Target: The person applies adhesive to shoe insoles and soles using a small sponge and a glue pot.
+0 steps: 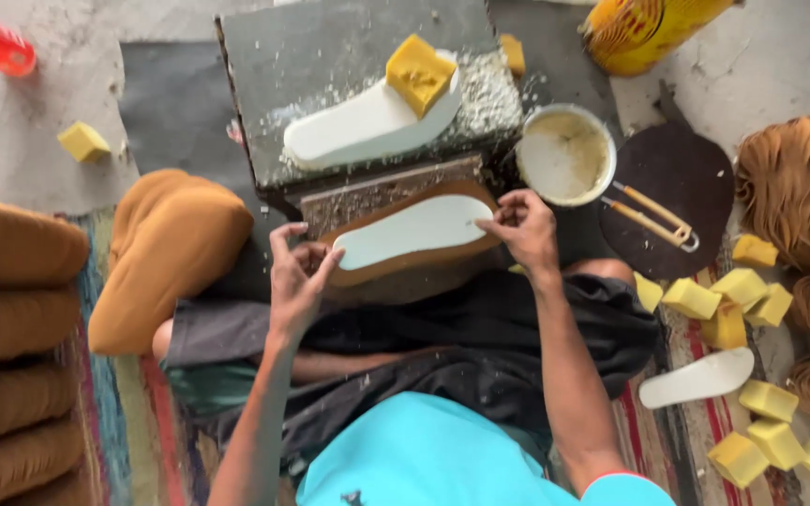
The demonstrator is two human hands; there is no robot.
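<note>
A brown sole piece (pixel 396 269) with a white insole (pixel 412 230) laid on it rests across a wooden block in front of me. My left hand (pixel 294 278) pinches its left end. My right hand (pixel 524 228) pinches its right end with fingertips at the white insole's edge. On the dark work block (pixel 330 56) beyond lies another white insole (pixel 367 126) with a yellow foam block (pixel 418 73) on top, amid white crumbs.
A bowl of pale glue (pixel 565 154) sits right of the block, with tongs (pixel 653 215) on a dark round pad (pixel 686 178). Several yellow foam blocks (pixel 738 290) and a white insole (pixel 697 378) lie at right. Stacks of brown pieces (pixel 11 309) stand left and right.
</note>
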